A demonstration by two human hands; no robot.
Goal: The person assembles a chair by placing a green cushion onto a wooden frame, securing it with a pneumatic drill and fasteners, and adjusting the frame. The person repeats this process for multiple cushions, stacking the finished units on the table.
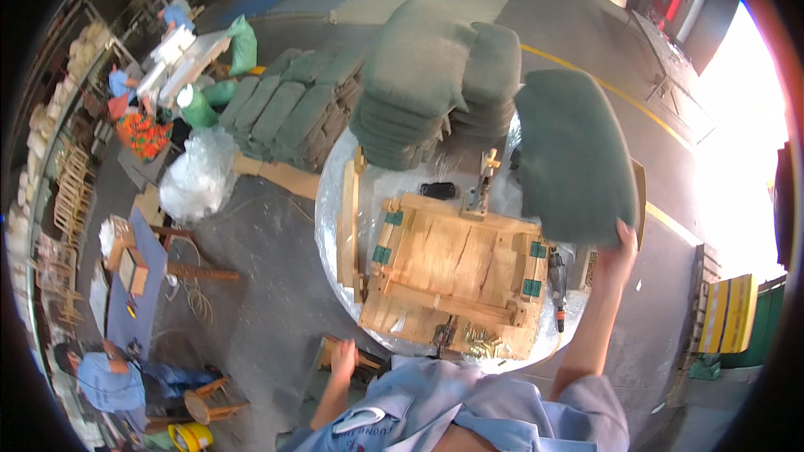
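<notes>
My right hand is raised on the right, its fingers closed on the lower corner of a dark grey-green seat cushion. The cushion hangs upright and looks slightly smeared by motion. Low beside the table, my left hand is closed next to a wooden frame; what its fingers hold is hard to see. In front of me a wooden jig with green pads lies on a round, plastic-wrapped table. A metal toggle clamp stands at its far edge.
Cushion stacks rise at the table's far side, with more cushions behind left. A power driver and loose screws lie near the jig. A black object sits behind it. A seated person is at lower left.
</notes>
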